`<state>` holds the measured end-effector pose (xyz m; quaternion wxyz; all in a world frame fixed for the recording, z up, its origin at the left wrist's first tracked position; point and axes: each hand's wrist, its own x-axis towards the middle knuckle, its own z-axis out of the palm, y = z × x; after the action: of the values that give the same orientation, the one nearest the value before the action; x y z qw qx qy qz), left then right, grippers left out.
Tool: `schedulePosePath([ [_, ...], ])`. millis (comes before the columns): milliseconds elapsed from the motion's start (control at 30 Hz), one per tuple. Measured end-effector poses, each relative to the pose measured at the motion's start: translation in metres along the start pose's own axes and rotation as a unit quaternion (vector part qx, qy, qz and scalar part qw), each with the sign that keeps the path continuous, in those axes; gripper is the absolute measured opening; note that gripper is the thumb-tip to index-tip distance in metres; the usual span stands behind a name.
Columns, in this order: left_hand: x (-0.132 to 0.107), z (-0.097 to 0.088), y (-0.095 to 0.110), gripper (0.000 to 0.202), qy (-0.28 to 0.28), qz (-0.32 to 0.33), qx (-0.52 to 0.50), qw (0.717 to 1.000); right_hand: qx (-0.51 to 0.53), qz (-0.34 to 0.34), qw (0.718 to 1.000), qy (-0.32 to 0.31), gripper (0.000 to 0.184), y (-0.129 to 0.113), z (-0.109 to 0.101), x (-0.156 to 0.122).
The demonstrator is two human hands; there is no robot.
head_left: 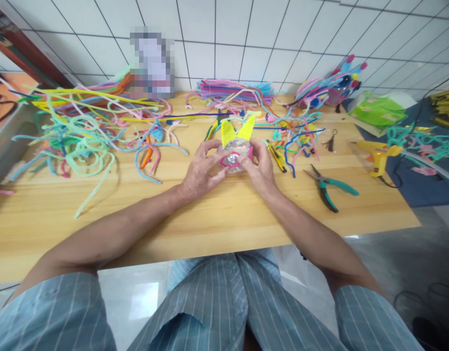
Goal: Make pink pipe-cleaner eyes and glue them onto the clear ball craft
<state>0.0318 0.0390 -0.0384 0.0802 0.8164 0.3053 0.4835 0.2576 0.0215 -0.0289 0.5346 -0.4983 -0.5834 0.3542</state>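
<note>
Between both hands is a small clear rounded container (pixel 241 146) with two yellow pointed ears (pixel 229 134) on top and a pink-edged patch on its front. My left hand (pixel 203 168) closes round its left side, fingers along the front. My right hand (pixel 260 165) grips the right side, with the thumb pressed on the front. Just right of the hands lies a yellow utility knife (pixel 277 156). Behind the left fingers, yellow-and-black handled pliers (pixel 211 130) are partly covered. The container's back and underside are hidden.
Tangled pipe cleaners (pixel 81 141) cover the table's left side. A pipe cleaner bundle (pixel 235 90) lies by the tiled wall. On the right are teal-handled pliers (pixel 328 185), a yellow hot glue gun (pixel 376 155) with its cord, and a green packet (pixel 378 112).
</note>
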Motion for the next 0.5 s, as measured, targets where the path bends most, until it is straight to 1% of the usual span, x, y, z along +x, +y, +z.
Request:
schedulePosePath([
  [67,0.0006,0.002,-0.0001,0.043,0.014,0.002,-0.035,0.999,-0.003,0.0,1.0,-0.003,0.074,0.001,0.0,0.0],
  [200,-0.0003,0.006,-0.0007,0.04,0.025,-0.039,-0.074,0.996,-0.012,-0.005,1.0,-0.002,0.072,0.0025,0.0002,-0.0004],
  [367,-0.0023,0.0059,-0.0013,0.04,0.018,-0.074,-0.105,0.992,-0.009,-0.006,1.0,-0.005,0.074,0.0018,-0.0002,-0.0011],
  [433,-0.0027,0.0057,-0.0021,0.041,0.014,-0.077,-0.113,0.991,-0.01,-0.006,1.0,-0.009,0.074,0.0017,-0.0004,-0.0012],
  [500,-0.003,0.0065,-0.0035,0.041,0.018,-0.066,-0.094,0.993,-0.012,-0.006,1.0,-0.009,0.075,0.0024,-0.0006,-0.001],
])
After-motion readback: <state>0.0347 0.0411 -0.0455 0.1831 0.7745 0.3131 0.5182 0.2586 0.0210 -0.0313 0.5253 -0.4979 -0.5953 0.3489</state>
